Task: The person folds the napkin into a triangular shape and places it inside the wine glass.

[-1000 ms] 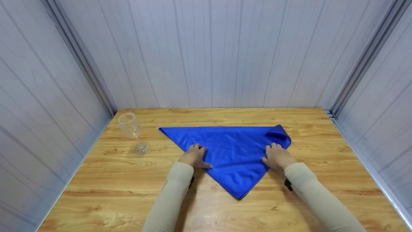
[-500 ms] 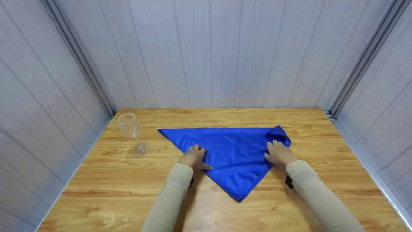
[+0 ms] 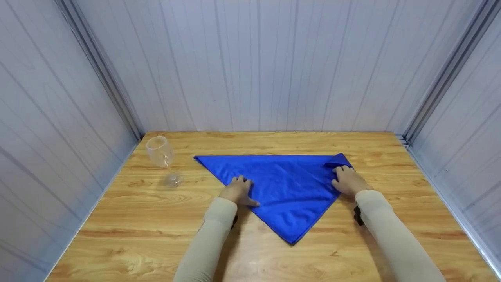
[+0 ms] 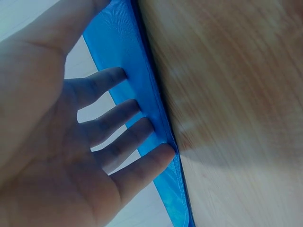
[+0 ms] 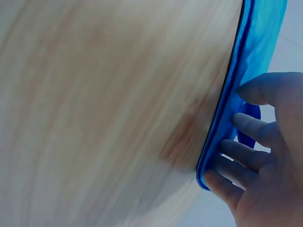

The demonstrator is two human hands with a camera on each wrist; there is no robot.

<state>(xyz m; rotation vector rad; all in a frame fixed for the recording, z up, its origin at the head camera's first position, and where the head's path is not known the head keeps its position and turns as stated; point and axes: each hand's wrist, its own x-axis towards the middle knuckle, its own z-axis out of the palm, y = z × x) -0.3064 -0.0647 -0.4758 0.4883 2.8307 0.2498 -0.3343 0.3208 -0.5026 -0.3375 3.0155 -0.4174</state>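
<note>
A blue cloth (image 3: 287, 184), doubled into a triangle, lies on the table with one point toward me. Its right corner (image 3: 339, 159) is turned back over in a loose curl. My left hand (image 3: 236, 191) rests on the slanting left edge, thumb spread away from the fingers. The left wrist view shows those fingertips (image 4: 133, 107) touching the cloth near its border. My right hand (image 3: 348, 181) lies on the right edge, just below the turned-back corner. In the right wrist view its slightly bent fingers (image 5: 246, 153) touch the cloth beside the rounded fold.
A clear stemmed wine glass (image 3: 160, 154) stands upright on the table's left side, apart from the cloth. Pale panelled walls (image 3: 250, 70) enclose the wooden table (image 3: 129, 219) at the back and both sides.
My right hand has slid right and slightly away from me along the cloth's edge, up to the turned-back corner. My left hand stays put on the left edge.
</note>
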